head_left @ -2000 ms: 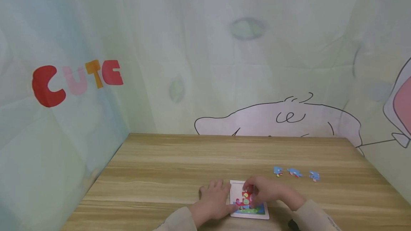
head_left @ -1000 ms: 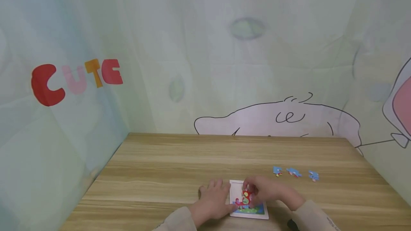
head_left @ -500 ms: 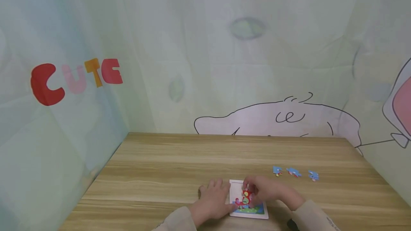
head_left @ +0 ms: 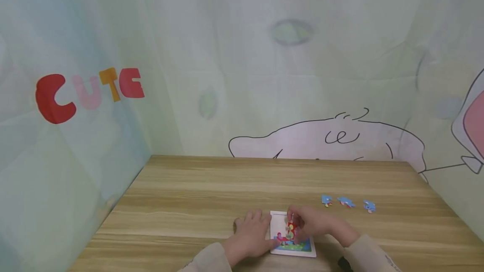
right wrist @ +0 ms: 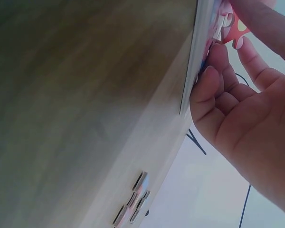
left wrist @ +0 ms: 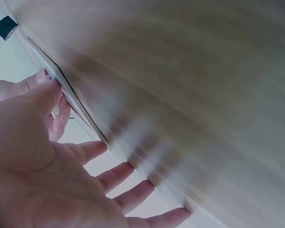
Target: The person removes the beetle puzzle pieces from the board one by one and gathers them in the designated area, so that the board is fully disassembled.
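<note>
A white-framed jigsaw board (head_left: 277,253) lies on the wooden table, its lower part filled with blue, green and red picture. My left hand (head_left: 249,236) rests beside its left edge with fingers spread, the thumb pressing on the board; the left wrist view shows these fingers (left wrist: 133,194) straight, tips on the tabletop. Over the board's right side, my right hand (head_left: 314,223) pinches a red jigsaw piece (head_left: 290,226) with a yellow spot. In the right wrist view this red piece (right wrist: 235,32) is tilted up off the board, partly hidden by the fingers.
Three loose blue jigsaw pieces, a left one (head_left: 327,200), a middle one (head_left: 345,202) and a right one (head_left: 369,206), lie behind the right hand on the wooden table (head_left: 211,184). A printed cloth (head_left: 181,74) hangs around the table's back and sides.
The red jigsaw piece in my right hand has tilted and shifted slightly to the right. My left hand stays in place on the board's edge.
</note>
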`<state>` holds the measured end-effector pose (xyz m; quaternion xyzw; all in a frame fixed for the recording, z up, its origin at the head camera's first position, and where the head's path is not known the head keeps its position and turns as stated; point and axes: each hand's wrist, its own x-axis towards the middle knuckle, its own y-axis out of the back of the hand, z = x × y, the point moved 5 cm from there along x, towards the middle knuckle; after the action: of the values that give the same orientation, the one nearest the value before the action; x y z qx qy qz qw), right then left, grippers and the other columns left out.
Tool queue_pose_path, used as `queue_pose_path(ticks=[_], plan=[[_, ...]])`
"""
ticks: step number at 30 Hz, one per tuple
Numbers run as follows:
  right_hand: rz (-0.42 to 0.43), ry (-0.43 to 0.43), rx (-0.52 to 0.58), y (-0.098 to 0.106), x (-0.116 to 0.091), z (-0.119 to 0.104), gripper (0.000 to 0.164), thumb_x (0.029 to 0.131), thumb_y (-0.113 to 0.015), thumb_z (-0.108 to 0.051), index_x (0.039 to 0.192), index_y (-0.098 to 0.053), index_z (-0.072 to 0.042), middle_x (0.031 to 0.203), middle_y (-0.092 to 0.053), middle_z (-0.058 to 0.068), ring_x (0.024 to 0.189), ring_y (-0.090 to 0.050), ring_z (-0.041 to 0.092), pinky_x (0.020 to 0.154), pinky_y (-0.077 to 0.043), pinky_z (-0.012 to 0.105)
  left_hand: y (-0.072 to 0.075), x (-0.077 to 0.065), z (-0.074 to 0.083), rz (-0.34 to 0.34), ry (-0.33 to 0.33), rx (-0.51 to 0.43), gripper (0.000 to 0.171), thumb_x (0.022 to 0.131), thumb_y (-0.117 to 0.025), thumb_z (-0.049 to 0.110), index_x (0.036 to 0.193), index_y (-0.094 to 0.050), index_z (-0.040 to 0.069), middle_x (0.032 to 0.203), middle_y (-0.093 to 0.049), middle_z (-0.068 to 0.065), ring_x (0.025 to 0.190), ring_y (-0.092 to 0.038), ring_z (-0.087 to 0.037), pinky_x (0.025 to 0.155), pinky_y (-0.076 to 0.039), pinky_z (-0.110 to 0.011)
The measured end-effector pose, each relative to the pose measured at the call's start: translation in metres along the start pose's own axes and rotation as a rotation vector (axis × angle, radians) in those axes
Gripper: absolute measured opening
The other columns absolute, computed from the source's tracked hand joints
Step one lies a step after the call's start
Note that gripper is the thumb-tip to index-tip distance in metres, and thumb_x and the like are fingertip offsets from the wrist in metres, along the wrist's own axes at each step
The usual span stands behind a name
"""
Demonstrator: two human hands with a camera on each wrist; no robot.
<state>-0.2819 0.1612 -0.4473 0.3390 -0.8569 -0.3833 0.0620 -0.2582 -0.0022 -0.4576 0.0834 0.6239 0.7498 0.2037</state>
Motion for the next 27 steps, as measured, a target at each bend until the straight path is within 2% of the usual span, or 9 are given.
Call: queue_pose_path(ticks=[13, 20, 27], plan=[[0.004, -0.002, 0.051, 0.0006, 0.0010, 0.0031, 0.023, 0.082, -0.069, 0.000, 0.095, -0.056, -0.013, 0.080, -0.055, -0.002, 0.073, -0.050, 0.012, 0.063, -0.043, 0.025, -0.0007, 0.0003, -0.0001, -0.002, 0.003, 0.011, 0.077, 0.081, -0.062, 0.064, 0.139, -0.050, 0.014, 0.127, -0.050, -0.010, 0.113, -0.046, -0.028, 0.085, -0.040, -0.063], [0.015, 0.011, 0.039, 0.0022, 0.0008, 0.0036, 0.020, 0.084, -0.068, -0.002, 0.097, -0.058, -0.014, 0.079, -0.054, -0.004, 0.073, -0.050, 0.010, 0.064, -0.042, 0.024, 0.0005, -0.0006, 0.0008, -0.004, 0.004, 0.023, 0.077, 0.082, -0.061, 0.064, 0.139, -0.050, 0.015, 0.127, -0.050, -0.010, 0.113, -0.046, -0.028, 0.085, -0.041, -0.063], [0.024, 0.067, 0.055, 0.0045, -0.0017, 0.0009, 0.015, 0.084, -0.068, -0.003, 0.095, -0.062, -0.011, 0.077, -0.056, -0.006, 0.069, -0.051, 0.005, 0.061, -0.045, 0.021, 0.0021, -0.0009, 0.0013, -0.002, 0.005, 0.043, 0.076, 0.082, -0.060, 0.065, 0.139, -0.051, 0.016, 0.128, -0.049, -0.009, 0.114, -0.045, -0.028, 0.084, -0.040, -0.061]])
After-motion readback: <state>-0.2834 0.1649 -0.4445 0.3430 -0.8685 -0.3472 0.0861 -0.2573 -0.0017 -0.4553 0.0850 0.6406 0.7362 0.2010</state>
